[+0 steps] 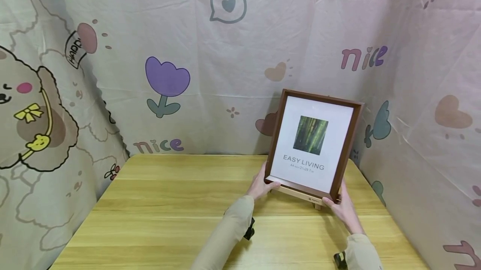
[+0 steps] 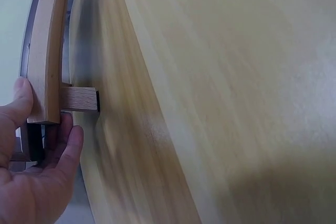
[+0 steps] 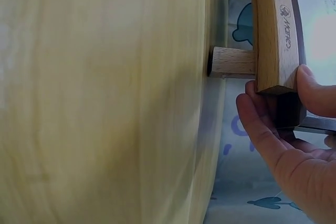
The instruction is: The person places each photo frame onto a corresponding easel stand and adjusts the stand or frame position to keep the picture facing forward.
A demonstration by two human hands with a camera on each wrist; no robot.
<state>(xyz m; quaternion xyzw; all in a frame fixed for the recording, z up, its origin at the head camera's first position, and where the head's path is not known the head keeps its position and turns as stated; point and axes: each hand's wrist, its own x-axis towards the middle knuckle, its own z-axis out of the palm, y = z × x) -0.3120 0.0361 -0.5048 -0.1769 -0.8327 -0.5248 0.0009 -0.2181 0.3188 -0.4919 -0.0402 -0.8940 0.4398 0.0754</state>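
Note:
A brown picture frame (image 1: 287, 136), with a green bamboo print on white and the words EASY LIVING, leans back on a small wooden easel (image 1: 297, 194) at the table's right side. My left hand (image 1: 259, 184) grips the frame's lower left corner, thumb in front and fingers behind. At the lower right corner, my right hand (image 1: 345, 208) holds it the same way. Both wrist views show the easel's pale ledge (image 3: 270, 30) right beside the fingers, with a short leg (image 2: 80, 99) jutting out under it. The easel's back is hidden behind the picture.
The wood-grain table (image 1: 165, 203) spreads out to the left and in front. A printed cloth (image 1: 233, 61) hangs close behind the picture frame and along both sides. Dark wrist straps (image 1: 249, 229) sit on the sleeves.

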